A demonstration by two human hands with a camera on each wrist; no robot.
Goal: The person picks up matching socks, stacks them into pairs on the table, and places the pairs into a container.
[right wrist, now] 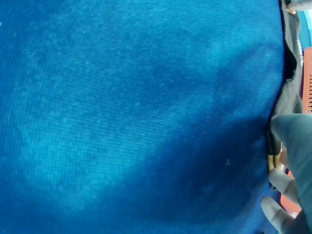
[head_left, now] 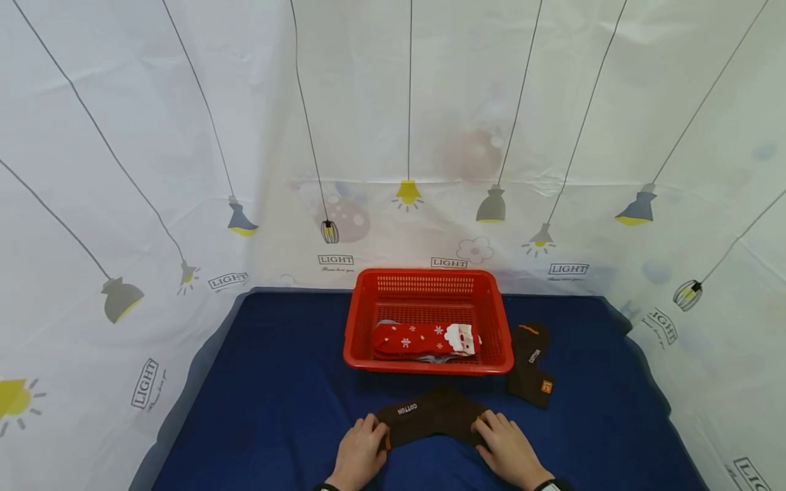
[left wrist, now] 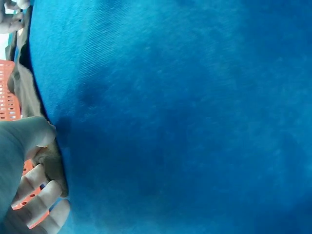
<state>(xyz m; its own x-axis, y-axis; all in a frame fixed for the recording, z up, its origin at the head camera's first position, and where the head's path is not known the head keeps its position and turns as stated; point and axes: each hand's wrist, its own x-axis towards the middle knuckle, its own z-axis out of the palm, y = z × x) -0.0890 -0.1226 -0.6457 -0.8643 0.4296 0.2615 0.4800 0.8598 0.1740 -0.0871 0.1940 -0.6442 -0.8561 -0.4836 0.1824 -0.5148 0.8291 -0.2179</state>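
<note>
A dark brown sock (head_left: 432, 412) printed "COTTON" lies flat on the blue cloth (head_left: 276, 382) near the front edge. My left hand (head_left: 374, 429) pinches its left end, thumb on one side and fingers on the other (left wrist: 51, 163). My right hand (head_left: 485, 426) pinches the right end, by an orange stripe (right wrist: 279, 158). In both wrist views the sock (left wrist: 28, 92) (right wrist: 290, 92) shows only as a thin strip at the frame's edge. Just behind it stands a red plastic basket (head_left: 362, 320) holding a red sock with snowflakes and a Santa (head_left: 417, 339).
A second dark brown sock (head_left: 531, 365) with an orange label lies right of the basket. A white curtain printed with lamps (head_left: 184, 170) walls the table on three sides. Bare blue cloth spreads to the left and right of the hands.
</note>
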